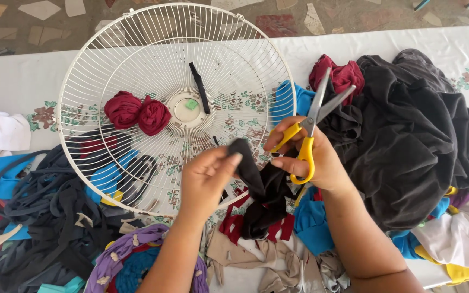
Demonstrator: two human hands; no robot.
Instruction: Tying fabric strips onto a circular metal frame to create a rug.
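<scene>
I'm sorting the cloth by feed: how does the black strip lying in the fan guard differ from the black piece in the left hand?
The strip is thin, lies flat and nearly straight on the guard's wires, and nothing touches it. The piece is wider and crumpled, pinched by the left hand and hanging down beside the right hand's scissors. Both are black cloth.

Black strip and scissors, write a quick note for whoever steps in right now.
Left hand: pinches the black fabric strip by its top end.
Right hand: holds yellow-handled scissors, blades open, pointing up, clear of the strip.
White fan guard lies on the table with two red fabric rolls on it.
Cut strips are piled lower left; dark uncut cloth at right.
</scene>
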